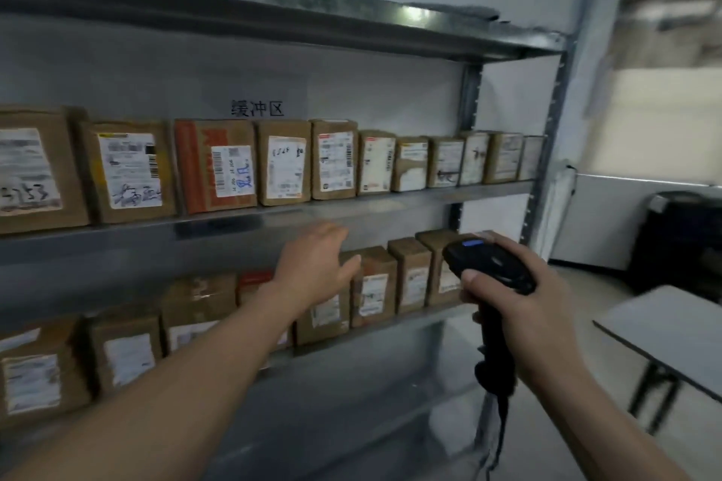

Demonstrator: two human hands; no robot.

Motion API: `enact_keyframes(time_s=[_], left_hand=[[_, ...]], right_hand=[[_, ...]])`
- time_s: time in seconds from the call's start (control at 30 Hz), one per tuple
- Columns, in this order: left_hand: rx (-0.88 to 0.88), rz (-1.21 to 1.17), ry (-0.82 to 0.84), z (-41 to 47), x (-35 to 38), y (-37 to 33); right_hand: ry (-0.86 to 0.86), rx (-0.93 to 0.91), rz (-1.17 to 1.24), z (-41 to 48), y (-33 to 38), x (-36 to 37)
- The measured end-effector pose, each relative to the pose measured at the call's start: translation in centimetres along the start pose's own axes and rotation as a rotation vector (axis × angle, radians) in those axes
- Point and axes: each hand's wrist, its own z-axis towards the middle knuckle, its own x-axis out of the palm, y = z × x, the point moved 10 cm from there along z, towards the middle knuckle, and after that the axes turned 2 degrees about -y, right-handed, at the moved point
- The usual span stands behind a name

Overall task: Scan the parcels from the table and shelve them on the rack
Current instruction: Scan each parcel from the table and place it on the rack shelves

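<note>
A grey metal rack [390, 203] fills the view, with brown cardboard parcels standing in rows on two shelves. The upper row [285, 164] shows white labels facing me. In front of the lower row [375, 285], my left hand [316, 262] reaches forward with straight fingers and holds nothing; whether it touches a parcel I cannot tell. My right hand [519, 285] grips a black barcode scanner [488, 266] by its handle, thumb on top, its cable hanging down.
A grey table [672, 328] with black legs stands at the right. A dark bin or machine [680, 242] sits in the far right corner. The rack's bottom shelf [351, 402] lies below my arms. A sign with printed characters hangs behind the upper row.
</note>
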Motion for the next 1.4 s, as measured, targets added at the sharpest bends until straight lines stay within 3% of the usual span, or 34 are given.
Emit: enact_keyframes(time_s=[0.3, 0.53, 0.83, 1.1, 1.4], left_hand=[[0.268, -0.063, 0.169, 9.0, 13.4, -19.5], [0.422, -0.191, 0.263, 15.1, 22.9, -32.2], [0.658, -0.266, 0.338, 19.5, 30.1, -48.3], [0.769, -0.312, 0.335, 21.5, 35.3, -61.0], [0.807, -0.272, 0.370, 23.7, 41.3, -76.8]], right_hand=[[-0.359, 0.028, -0.091, 4.2, -1.6, -18.8], [-0.556, 0.040, -0.227, 7.8, -3.4, -29.6], [-0.827, 0.053, -0.301, 8.5, -5.2, -40.8], [-0.927, 0.047, -0.316, 10.2, -6.4, -50.6], [-0.951, 0.050, -0.225, 14.8, -9.9, -67.0]])
